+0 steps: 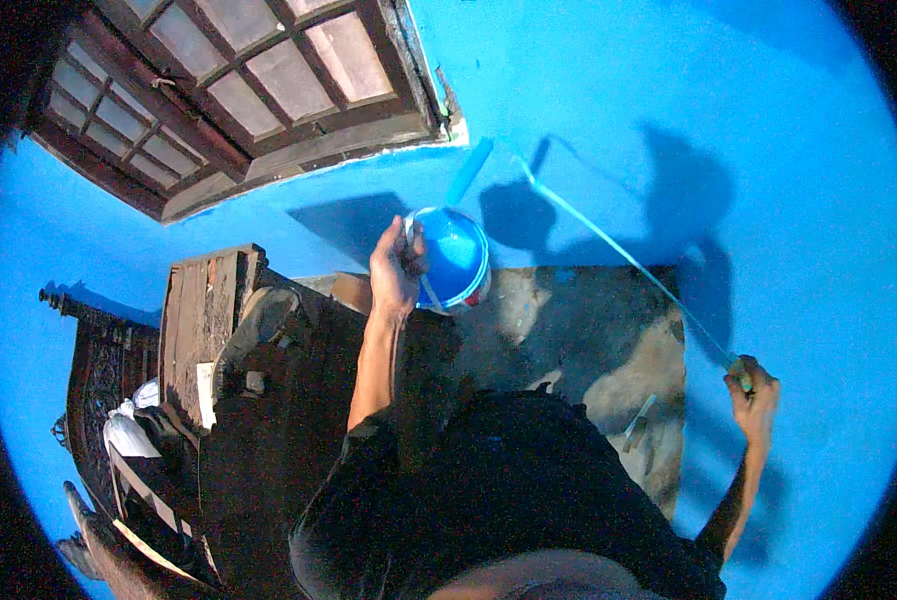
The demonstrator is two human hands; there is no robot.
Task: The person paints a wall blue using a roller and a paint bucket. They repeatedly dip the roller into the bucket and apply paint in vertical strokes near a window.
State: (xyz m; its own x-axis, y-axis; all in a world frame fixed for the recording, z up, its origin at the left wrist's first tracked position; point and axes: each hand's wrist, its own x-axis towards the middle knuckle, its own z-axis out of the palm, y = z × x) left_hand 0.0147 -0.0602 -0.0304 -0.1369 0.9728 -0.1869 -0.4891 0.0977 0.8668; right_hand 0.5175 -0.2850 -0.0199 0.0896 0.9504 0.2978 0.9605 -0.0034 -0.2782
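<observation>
My left hand (397, 266) grips the rim and handle area of a round paint bucket (486, 259), holding it up in front of me. Blue paint (452, 251) covers the inside of the bucket. Out to the right, my right hand (754, 397) is closed around the grip of a long-handled paint roller (606, 238). Its thin rod slants up and left to a blue roller sleeve (469, 171), just above the bucket and near the blue wall (598, 82). Whether the sleeve touches the wall cannot be told.
A wooden-framed window (321, 127) with several panes stands upper left. Below it are a worn wooden cabinet (201, 315), a dark carved wooden piece (103, 360) and white bags (127, 435). A thin strip (641, 416) lies on the stained floor (636, 367).
</observation>
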